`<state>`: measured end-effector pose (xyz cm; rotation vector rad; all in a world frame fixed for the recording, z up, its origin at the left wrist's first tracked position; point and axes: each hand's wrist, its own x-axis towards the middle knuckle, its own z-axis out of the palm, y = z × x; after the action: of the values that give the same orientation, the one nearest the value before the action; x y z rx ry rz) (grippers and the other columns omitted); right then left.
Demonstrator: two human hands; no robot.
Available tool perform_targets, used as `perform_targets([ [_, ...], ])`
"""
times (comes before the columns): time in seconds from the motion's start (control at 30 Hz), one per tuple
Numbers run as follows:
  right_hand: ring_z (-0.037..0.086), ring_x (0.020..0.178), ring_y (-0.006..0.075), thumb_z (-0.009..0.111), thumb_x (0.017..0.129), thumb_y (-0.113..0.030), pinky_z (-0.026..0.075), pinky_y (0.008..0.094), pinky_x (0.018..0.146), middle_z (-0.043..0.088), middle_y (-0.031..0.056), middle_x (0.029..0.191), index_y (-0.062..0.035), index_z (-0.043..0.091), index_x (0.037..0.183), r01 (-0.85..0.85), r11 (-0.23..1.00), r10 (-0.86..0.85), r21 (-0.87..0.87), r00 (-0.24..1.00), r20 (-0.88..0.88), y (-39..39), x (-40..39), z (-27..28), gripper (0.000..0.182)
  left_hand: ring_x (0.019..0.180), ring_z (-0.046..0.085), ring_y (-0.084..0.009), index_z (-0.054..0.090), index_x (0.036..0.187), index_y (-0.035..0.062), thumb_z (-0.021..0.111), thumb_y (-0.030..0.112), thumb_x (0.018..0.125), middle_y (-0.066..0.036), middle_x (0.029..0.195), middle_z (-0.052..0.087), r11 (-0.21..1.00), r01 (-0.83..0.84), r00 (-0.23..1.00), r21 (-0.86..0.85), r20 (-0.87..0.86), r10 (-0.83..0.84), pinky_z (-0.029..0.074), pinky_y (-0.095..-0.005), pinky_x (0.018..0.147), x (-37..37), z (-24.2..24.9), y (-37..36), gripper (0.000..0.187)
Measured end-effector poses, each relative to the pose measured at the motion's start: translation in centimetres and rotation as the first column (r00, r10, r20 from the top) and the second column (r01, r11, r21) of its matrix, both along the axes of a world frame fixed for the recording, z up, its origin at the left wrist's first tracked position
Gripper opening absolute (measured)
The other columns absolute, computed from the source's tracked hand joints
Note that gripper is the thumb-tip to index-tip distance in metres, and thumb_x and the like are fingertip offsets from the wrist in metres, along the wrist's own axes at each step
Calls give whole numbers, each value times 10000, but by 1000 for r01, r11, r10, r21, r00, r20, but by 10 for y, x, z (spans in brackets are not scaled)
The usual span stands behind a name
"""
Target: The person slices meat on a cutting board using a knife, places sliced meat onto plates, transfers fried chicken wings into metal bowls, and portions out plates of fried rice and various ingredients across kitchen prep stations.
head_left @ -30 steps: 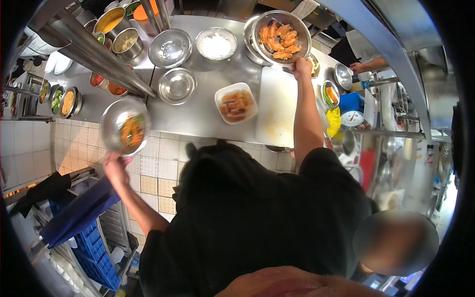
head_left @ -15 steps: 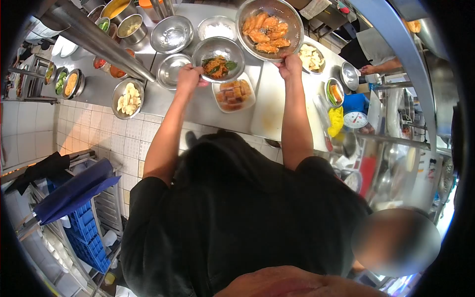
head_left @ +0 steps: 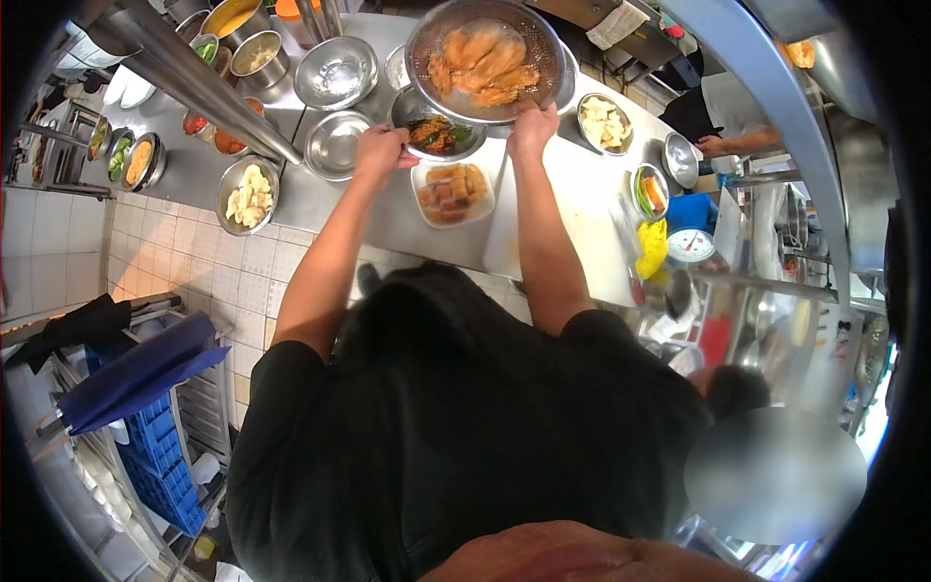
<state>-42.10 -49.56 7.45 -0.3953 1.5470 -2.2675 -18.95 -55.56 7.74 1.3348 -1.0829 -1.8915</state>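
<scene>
My left hand is closed on the rim of a steel bowl that holds orange-brown paste and green leaves. With my right hand I grip the near rim of a perforated steel colander full of orange fried pieces. The colander is tilted, smeared by motion, and overlaps the far part of the bowl in this view. Just below the bowl sits a white square container of browned pieces. An empty steel bowl stands left of my left hand.
A white cutting board lies on the steel counter. Bowls of pale pieces stand left and right. Steel posts cross the upper left. A dial scale is at right, where a co-worker's hand shows.
The colander has moved left and over the far part of the paste bowl, and its pieces have shifted. The paste bowl has moved slightly right.
</scene>
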Motion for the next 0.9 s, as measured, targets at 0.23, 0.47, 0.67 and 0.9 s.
perform_targets([
  [0.23,577,778,148,507,731,93,453,264,691,640,65,944,12,609,943,95,964,-74,-247,993,90,-23,30,-3,248,515,616,-177,563,880,-72,578,36,827,-109,709,605,999,17,999,-29,46,-16,574,-267,457,-8,11,4,121],
  [0.47,562,769,159,523,727,87,450,272,660,621,53,929,3,603,944,140,970,-118,-198,986,119,-27,25,-2,246,522,597,-158,538,859,-42,572,18,810,-94,718,584,998,16,1000,-63,-1,-16,581,-267,478,-3,0,8,84],
  [0.67,572,800,171,524,729,100,458,284,660,614,56,938,-3,590,973,126,966,-97,-224,986,138,-23,29,8,273,510,579,-153,529,846,-28,572,21,806,-83,714,565,1000,14,999,-22,-40,-15,585,-271,484,-9,6,12,76],
  [0.9,576,789,170,521,755,97,458,284,663,610,73,941,0,568,995,108,951,-74,-290,989,128,-13,27,13,263,502,563,-163,512,838,-33,551,17,809,-73,687,530,1000,20,998,16,-63,-19,587,-275,492,-12,8,13,70],
])
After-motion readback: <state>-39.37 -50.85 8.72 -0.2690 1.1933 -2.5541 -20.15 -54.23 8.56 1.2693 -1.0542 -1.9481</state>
